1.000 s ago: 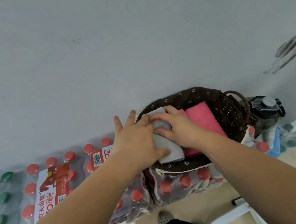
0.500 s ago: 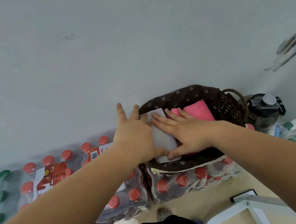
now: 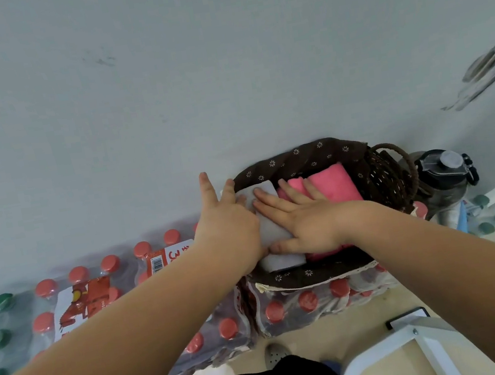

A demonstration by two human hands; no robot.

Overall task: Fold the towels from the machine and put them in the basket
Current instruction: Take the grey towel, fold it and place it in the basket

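Pack label [image 3: 166,258] — "3" readable, rest blurred.

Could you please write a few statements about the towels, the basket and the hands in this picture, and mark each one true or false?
1. The folded grey towel lies in the dark wicker basket with the brown flowered lining. True.
2. The folded pink towel lies to the left of the grey one. False: it lies to its right.
3. The right hand lies flat, fingers spread, across both towels. True.
4. The basket stands on the bare floor. False: it rests on shrink-wrapped packs of red-capped bottles.
5. The left hand grips the basket's looped handle. False: it rests at the grey towel's left edge.
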